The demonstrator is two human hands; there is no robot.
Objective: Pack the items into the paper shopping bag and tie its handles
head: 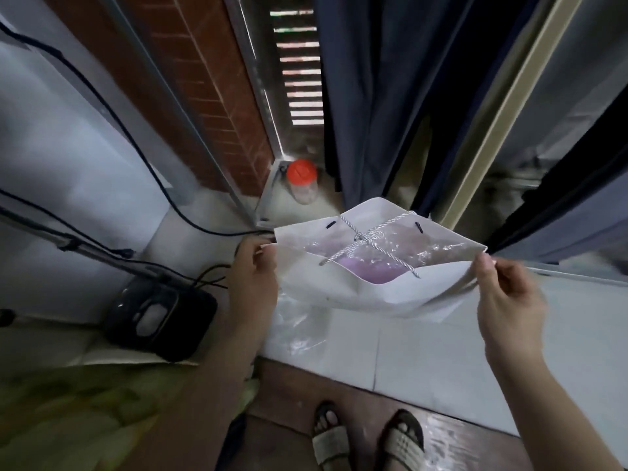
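Observation:
A white paper shopping bag stands on a white ledge, its mouth spread wide. My left hand pinches the bag's left edge. My right hand pinches its right edge. Silver twisted cord handles cross the opening and meet in a knot at the middle. Inside the bag lies a pink item wrapped in clear plastic.
A clear plastic bag lies on the white ledge below the paper bag. A jar with a red lid stands in the back corner. A black device with cables sits at left. Dark curtains hang behind.

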